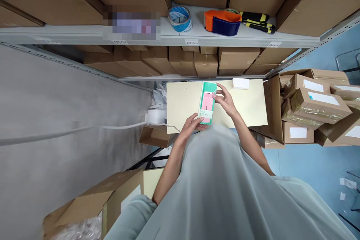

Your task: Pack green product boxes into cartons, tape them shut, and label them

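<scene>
A slim green box (214,105) with a pink device pictured or set on its front is held up over the cream table (182,97). My left hand (191,124) grips its lower end, the thumb lying on the front face. At the upper right edge, my right hand (224,99) has its fingers bent against the box, by a small white loop near the top of the pink part. Whether that loop is a real strap or print, I cannot tell. A small white box (240,83) lies on the table beyond my right hand.
Above the table, a metal shelf (197,40) carries blue tape (180,19), an orange tape dispenser (222,21), box cutters (257,22) and cartons. Packed cartons (320,101) fill a large box at right. A white cable (123,126) crosses at left; an open carton (92,198) stands lower left.
</scene>
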Motion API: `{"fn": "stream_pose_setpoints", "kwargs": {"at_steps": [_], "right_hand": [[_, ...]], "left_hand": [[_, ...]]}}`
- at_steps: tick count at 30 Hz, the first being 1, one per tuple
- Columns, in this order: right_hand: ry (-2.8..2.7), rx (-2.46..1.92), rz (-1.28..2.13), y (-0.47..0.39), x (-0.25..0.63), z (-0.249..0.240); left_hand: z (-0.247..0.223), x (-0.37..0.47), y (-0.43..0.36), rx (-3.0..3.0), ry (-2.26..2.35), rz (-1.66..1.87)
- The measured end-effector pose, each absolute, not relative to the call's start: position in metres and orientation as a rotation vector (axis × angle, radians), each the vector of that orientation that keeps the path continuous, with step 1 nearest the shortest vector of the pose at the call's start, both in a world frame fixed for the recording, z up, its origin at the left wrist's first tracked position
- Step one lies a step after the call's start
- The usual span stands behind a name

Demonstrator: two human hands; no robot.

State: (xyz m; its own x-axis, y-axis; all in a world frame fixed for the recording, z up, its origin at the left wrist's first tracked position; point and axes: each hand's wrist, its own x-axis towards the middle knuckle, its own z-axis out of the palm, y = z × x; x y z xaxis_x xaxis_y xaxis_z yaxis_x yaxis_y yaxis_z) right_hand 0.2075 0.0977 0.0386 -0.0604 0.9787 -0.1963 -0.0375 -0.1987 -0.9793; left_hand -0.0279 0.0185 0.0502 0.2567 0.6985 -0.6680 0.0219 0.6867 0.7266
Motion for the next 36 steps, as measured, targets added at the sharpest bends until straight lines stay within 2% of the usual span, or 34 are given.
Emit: {"fn": "stream_pose_setpoints", "kwargs": {"at_steps": [10, 36], "right_hand": [[-0.988, -1.504, 1.286, 0.083, 0.214, 0.028], [-1.114, -1.546, 1.158, 0.060, 0.207, 0.045]], "left_hand": [[0.046, -0.013, 0.012, 0.777, 1.212, 0.597], [0.043, -0.015, -0.002, 0.744, 1.220, 0.576]]}}
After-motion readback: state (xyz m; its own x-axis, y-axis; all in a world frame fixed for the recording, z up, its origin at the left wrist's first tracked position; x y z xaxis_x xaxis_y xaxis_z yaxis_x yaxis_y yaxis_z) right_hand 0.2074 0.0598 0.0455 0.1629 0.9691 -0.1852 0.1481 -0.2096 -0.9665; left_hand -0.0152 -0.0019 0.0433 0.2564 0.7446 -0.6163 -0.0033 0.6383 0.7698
